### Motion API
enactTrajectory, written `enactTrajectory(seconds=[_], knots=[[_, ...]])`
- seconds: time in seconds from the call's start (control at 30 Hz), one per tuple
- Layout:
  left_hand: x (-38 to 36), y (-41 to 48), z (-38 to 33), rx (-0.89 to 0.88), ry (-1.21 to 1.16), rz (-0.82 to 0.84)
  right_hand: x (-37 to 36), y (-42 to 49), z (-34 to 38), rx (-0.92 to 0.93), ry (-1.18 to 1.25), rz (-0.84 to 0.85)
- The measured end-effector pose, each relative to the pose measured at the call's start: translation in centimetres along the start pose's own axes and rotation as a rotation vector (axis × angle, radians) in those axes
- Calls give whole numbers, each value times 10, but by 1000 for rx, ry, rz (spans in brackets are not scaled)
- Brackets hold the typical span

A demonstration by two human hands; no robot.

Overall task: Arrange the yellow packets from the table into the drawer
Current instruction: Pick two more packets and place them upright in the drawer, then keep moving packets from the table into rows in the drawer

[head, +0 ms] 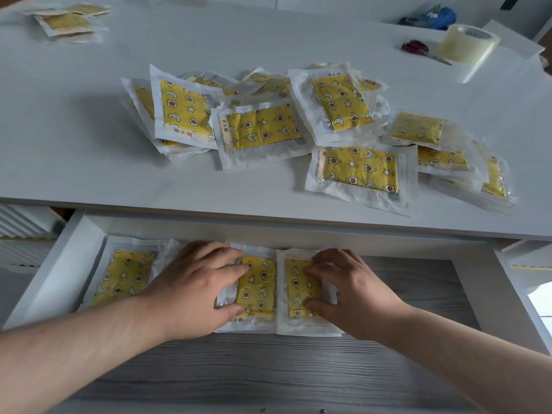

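Head view, drawer [59,264] pulled open below the table [89,130] edge. Three yellow packets lie flat in a row along the drawer's back: left packet [125,279] against the left wall; middle packet [258,288] beside it; right packet [298,285] edge to edge with the middle one, slightly overlapping it. The drawer floor to the right of the row and in front of it is bare wood grain.

Left hand [194,288] lies spread over the middle packet, forefinger at its far part, thumb at its near edge; it presses rather than closes round it. Right hand [352,291] has bent fingers, tips on the far part of the right packet and thumb on the near part; whether it pinches or only presses cannot be told.

Step in hand, as judged: squaring the two newest packets into line. Progress is early; the pile [263,127] on the table holds many more, loosely overlapped, and a smaller group [67,22] lies at the far left corner.

Next move calls for releasing both packets without shifting them, reaching up to the pile, and lifting packets singly, since the slick wrappers may slide or cling; placement should continue the row rightwards.

Tape [466,43] and scissors [415,46] sit far right, apart from the task.
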State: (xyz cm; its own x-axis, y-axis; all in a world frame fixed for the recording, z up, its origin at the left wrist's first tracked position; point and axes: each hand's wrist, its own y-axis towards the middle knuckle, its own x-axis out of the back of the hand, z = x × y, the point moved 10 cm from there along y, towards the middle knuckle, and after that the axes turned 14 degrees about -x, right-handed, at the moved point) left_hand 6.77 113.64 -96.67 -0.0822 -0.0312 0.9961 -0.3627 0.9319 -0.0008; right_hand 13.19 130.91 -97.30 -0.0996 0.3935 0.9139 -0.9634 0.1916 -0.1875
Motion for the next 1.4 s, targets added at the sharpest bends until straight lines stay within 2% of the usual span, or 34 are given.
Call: enactTrajectory(seconds=[0.17, 0.33, 0.47, 0.6, 0.8, 0.87, 0.93, 1.0, 1.23, 1.4], knots=[[-1, 0, 1, -12, 6, 8, -3, 2, 0, -14, -5, 21], [14, -4, -2, 0, -27, 140, 10, -6, 9, -7, -67, 89], [59, -12, -15, 33, -220, 225, 45, -32, 31, -67, -95, 295], [122, -20, -32, 103, -375, 75, 98, -67, 65, -74, -37, 297], [189, -46, -24, 289, -711, -371, 154, -90, 91, -97, 222, 141], [195, -56, -19, 334, -715, -445, 162, -93, 90, -134, 383, 64], [191, -62, -16, 366, -700, -434, 162, -98, 87, -163, 506, 1], [184, -66, -11, 386, -688, -424, 156, -100, 86, -166, 510, -25], [167, -54, -13, 354, -676, -378, 128, -76, 74, -131, 405, 46], [156, -40, -12, 357, -743, -317, 127, -59, 63, -182, 432, 76]])
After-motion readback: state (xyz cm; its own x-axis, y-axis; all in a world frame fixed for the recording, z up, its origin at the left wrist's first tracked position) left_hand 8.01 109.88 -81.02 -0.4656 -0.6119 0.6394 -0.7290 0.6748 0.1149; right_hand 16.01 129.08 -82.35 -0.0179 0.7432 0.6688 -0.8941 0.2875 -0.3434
